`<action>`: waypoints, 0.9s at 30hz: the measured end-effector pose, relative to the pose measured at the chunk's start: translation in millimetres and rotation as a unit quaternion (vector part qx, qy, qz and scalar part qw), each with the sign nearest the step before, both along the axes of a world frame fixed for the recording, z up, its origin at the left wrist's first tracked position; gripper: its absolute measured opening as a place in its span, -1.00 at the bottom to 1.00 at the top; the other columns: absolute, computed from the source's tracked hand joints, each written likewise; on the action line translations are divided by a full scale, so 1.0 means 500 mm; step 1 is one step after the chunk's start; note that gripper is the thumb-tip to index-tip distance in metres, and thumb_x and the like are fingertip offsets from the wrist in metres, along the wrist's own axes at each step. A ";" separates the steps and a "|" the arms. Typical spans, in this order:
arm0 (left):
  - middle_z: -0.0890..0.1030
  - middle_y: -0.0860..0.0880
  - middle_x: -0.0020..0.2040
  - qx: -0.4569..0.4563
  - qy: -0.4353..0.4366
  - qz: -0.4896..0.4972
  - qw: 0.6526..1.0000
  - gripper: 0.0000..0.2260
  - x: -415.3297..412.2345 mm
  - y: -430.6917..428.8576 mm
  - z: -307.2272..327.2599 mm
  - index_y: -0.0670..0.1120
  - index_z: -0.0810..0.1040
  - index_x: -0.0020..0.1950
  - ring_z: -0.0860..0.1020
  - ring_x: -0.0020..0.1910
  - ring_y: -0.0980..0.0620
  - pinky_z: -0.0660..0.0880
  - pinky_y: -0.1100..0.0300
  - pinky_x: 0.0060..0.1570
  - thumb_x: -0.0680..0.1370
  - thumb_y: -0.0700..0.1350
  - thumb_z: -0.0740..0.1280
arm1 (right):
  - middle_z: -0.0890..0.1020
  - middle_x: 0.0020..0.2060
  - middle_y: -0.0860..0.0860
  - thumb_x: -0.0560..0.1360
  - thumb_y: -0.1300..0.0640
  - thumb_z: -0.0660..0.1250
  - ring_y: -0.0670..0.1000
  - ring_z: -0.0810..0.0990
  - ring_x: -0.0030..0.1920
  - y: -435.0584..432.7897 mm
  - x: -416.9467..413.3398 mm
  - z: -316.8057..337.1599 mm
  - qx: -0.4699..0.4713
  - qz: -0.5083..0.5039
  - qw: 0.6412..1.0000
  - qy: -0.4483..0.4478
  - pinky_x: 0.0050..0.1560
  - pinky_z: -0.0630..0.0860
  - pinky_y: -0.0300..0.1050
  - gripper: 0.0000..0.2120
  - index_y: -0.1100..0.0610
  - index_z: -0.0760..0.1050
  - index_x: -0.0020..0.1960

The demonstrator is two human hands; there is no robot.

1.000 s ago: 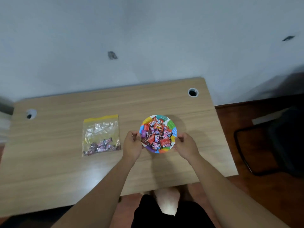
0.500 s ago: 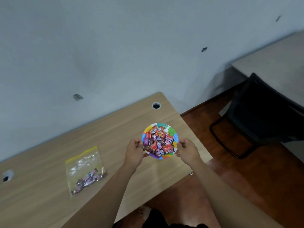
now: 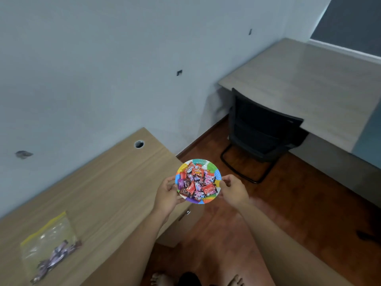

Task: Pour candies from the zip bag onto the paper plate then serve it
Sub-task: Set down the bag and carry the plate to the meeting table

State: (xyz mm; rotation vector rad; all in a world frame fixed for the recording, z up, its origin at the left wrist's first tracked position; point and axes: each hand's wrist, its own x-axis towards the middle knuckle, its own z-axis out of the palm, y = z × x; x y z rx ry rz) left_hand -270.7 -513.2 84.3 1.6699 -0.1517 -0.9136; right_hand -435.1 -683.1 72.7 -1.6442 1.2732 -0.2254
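Wooden desk (image 3: 99,195) against a pale wall, plate of sweets held out past its right end.

Both hands grip the paper plate (image 3: 212,169) by opposite rims: left hand (image 3: 167,196) pinching the left edge, right hand (image 3: 234,189) the right edge, level in the air above the reddish floor (image 3: 288,207). Wrapped candies (image 3: 196,181) heap its middle. Near the desk's front-left corner lies the zip bag (image 3: 48,244), a few candies inside. Beyond, a black chair (image 3: 261,131) sits at a second desk (image 3: 309,85).
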 end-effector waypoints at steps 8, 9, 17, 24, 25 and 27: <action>0.71 -0.08 0.18 0.013 -0.006 -0.079 0.997 -0.80 -0.203 -0.193 0.005 -0.02 0.59 0.32 0.78 0.12 -0.05 0.78 0.01 -0.03 0.76 -0.19 0.25 | 0.76 -0.02 -0.01 0.67 0.03 0.31 -0.06 0.80 -0.14 -0.137 -0.258 0.015 -0.021 -0.063 0.998 0.007 -0.24 0.77 -0.13 -0.86 0.06 0.60 0.14; 0.71 -0.10 0.19 0.016 -0.007 -0.089 0.996 -0.79 -0.226 -0.217 0.006 -0.01 0.58 0.33 0.78 0.11 -0.06 0.78 -0.03 -0.01 0.76 -0.20 0.25 | 0.77 -0.02 -0.01 0.67 0.03 0.31 -0.06 0.80 -0.13 -0.151 -0.288 0.018 -0.022 -0.072 0.997 0.005 -0.20 0.78 -0.08 -0.86 0.05 0.59 0.13; 0.73 -0.10 0.20 0.018 -0.019 -0.194 0.981 -0.78 -0.390 -0.387 0.021 0.06 0.57 0.34 0.78 0.13 -0.06 0.76 -0.10 0.10 0.74 -0.16 0.28 | 0.74 -0.08 -0.03 0.71 0.06 0.29 -0.07 0.77 -0.16 -0.245 -0.504 0.040 -0.023 -0.161 0.987 -0.001 -0.25 0.71 -0.23 -0.86 0.10 0.57 0.13; 0.74 -0.11 0.19 0.014 -0.007 -0.266 0.964 -0.77 -0.500 -0.542 0.028 0.03 0.56 0.37 0.78 0.14 -0.06 0.77 -0.05 0.06 0.74 -0.17 0.29 | 0.73 -0.08 -0.05 0.69 0.11 0.31 -0.10 0.73 -0.16 -0.319 -0.644 0.041 -0.032 -0.239 0.970 -0.003 -0.38 0.57 -0.34 -0.88 0.12 0.59 0.09; 0.74 -0.12 0.20 0.014 -0.005 -0.276 0.961 -0.76 -0.516 -0.567 0.026 0.02 0.56 0.38 0.78 0.14 -0.06 0.77 -0.07 0.07 0.74 -0.18 0.29 | 0.74 -0.08 -0.05 0.68 0.09 0.31 -0.08 0.74 -0.12 -0.335 -0.662 0.038 -0.034 -0.248 0.968 -0.004 -0.29 0.64 -0.24 -0.89 0.09 0.60 0.07; 0.73 -0.12 0.19 0.015 -0.001 -0.294 0.956 -0.76 -0.548 -0.621 0.021 0.00 0.55 0.39 0.77 0.14 -0.06 0.76 -0.08 0.09 0.73 -0.19 0.30 | 0.74 -0.08 -0.07 0.66 0.07 0.33 -0.04 0.76 -0.06 -0.371 -0.699 0.033 -0.041 -0.262 0.964 -0.001 -0.15 0.67 -0.07 -0.91 0.03 0.59 0.02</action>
